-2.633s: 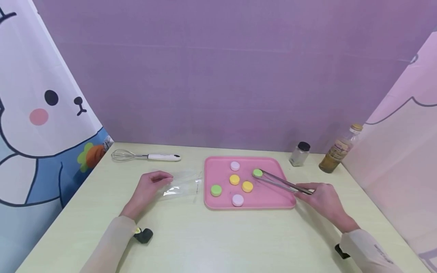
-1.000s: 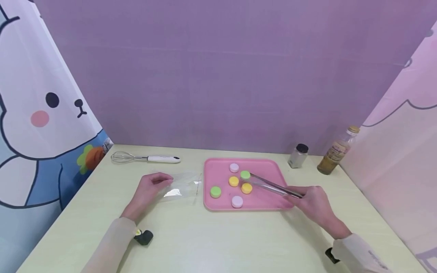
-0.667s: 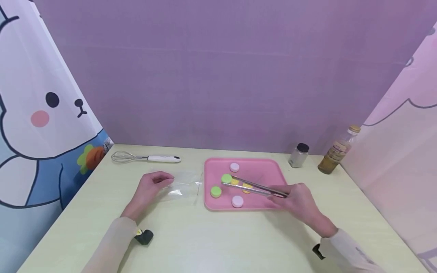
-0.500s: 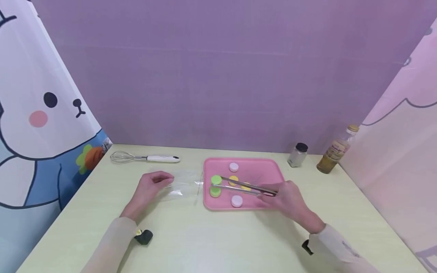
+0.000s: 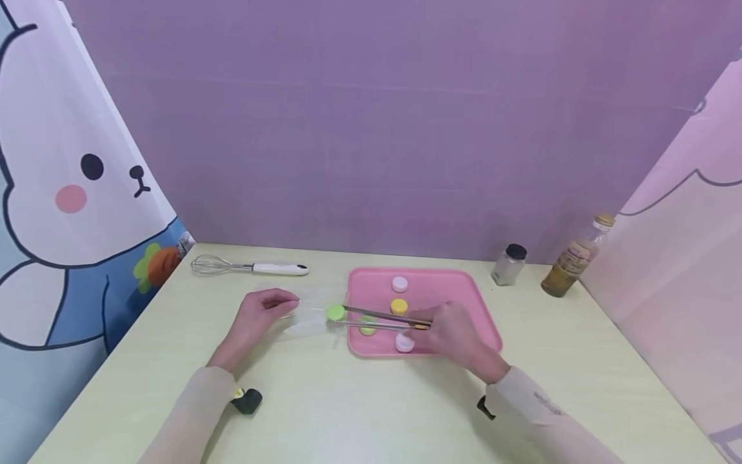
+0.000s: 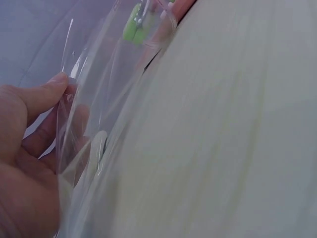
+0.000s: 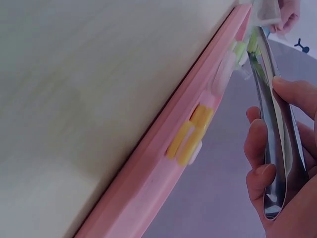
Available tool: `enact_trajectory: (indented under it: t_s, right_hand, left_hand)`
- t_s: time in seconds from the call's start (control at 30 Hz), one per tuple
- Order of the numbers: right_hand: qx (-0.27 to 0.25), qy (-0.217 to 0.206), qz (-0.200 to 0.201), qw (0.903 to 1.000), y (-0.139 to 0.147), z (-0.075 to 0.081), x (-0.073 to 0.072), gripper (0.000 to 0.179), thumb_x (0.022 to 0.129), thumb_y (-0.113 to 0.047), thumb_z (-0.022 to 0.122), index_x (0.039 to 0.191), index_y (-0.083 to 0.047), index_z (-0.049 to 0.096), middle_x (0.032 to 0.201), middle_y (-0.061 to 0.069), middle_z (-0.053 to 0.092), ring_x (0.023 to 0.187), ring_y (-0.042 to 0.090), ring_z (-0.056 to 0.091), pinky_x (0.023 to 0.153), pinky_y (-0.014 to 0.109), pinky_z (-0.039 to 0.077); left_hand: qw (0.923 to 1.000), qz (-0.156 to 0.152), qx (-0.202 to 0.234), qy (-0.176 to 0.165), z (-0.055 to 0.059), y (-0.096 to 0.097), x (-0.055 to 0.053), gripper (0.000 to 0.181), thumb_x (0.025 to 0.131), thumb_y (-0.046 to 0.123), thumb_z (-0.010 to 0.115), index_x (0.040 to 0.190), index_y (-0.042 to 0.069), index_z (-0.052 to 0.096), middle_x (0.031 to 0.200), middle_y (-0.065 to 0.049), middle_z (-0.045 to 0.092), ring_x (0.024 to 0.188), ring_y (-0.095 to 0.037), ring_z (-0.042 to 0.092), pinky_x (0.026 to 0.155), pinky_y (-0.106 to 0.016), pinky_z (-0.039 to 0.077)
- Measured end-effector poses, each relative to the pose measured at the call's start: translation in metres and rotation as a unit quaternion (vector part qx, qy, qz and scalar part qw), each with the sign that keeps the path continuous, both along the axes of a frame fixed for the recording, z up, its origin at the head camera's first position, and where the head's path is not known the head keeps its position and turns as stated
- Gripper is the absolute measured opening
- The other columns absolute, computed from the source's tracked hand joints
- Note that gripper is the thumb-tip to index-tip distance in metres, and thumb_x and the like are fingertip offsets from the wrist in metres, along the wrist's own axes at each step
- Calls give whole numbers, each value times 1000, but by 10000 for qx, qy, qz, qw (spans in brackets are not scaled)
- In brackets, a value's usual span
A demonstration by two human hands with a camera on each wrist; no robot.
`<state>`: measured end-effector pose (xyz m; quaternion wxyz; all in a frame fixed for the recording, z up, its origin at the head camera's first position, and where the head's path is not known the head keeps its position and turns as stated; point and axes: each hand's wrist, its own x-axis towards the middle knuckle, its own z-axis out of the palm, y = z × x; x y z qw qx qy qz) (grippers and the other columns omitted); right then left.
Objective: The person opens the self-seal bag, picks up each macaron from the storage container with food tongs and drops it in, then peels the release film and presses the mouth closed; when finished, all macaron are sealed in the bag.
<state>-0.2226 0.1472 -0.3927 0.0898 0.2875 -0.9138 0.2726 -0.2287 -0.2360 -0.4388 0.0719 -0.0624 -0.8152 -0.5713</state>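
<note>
My left hand (image 5: 255,322) pinches the edge of a clear plastic bag (image 5: 304,322), which lies along the table toward the tray. In my right hand (image 5: 455,338) I grip metal tongs (image 7: 272,114), their tips pointing left. Between those tips sits a green macaron (image 5: 336,313), at the bag's mouth; the left wrist view shows it near the bag's far end, and whether it is inside I cannot tell. On the pink tray (image 5: 475,309) lie a green, two lilac and two yellow macarons (image 5: 399,307), partly covered by the tongs and my right hand.
A whisk (image 5: 249,267) with a white handle lies at the back left of the table. At the back right stand a small jar (image 5: 508,265) with a black lid and a corked bottle (image 5: 576,258) of amber liquid. A purple cloth (image 5: 371,142) hangs behind.
My right hand has carried the green macaron in the tongs leftward, from the tray's right part over the other macarons to the bag. My left hand has hardly moved.
</note>
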Motion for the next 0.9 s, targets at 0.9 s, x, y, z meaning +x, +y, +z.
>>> enact_trajectory:
  t_s: [0.9]
  right_hand:
    - [313,30,473,9984,-63,-11,-18,22,85,-29,82,105,-22,82,67,-14,69,44,-5,36,39,19,29]
  left_hand:
    - [9998,-41,214,31,1,-1,-1,18,94,12,74,108,0,75,107,-10,73,98,-15,69,84,-23,54]
